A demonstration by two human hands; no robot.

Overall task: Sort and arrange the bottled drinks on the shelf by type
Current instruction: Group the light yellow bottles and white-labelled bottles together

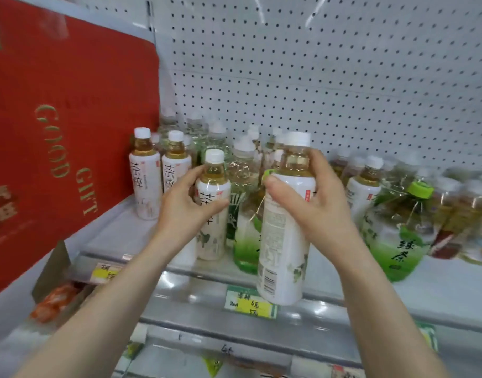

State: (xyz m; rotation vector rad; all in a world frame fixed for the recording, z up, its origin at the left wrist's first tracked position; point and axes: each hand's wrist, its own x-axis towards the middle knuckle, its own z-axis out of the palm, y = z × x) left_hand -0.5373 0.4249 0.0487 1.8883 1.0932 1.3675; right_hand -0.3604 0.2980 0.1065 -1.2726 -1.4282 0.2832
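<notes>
Head view: the right hand (324, 205) clamps a white-labelled tea bottle (285, 241) upright, lifted off the shelf (117, 227) at centre frame, while the left hand (184, 208) grips a twin bottle (212, 214) standing just left, with the matching pair (145, 186) farther left, nearer the left hand.

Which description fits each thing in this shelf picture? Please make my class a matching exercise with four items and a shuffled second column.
Column one:
1. right hand
2. left hand
3. green-capped bottle
4. red box

Column two:
A. on the shelf, right of both hands
B. at the shelf's left end, gold lettering
C. holds the lifted bottle in front of the shelf edge
D. grips the upright bottle at the shelf's front

Pairs: 1-C, 2-D, 3-A, 4-B.
</notes>
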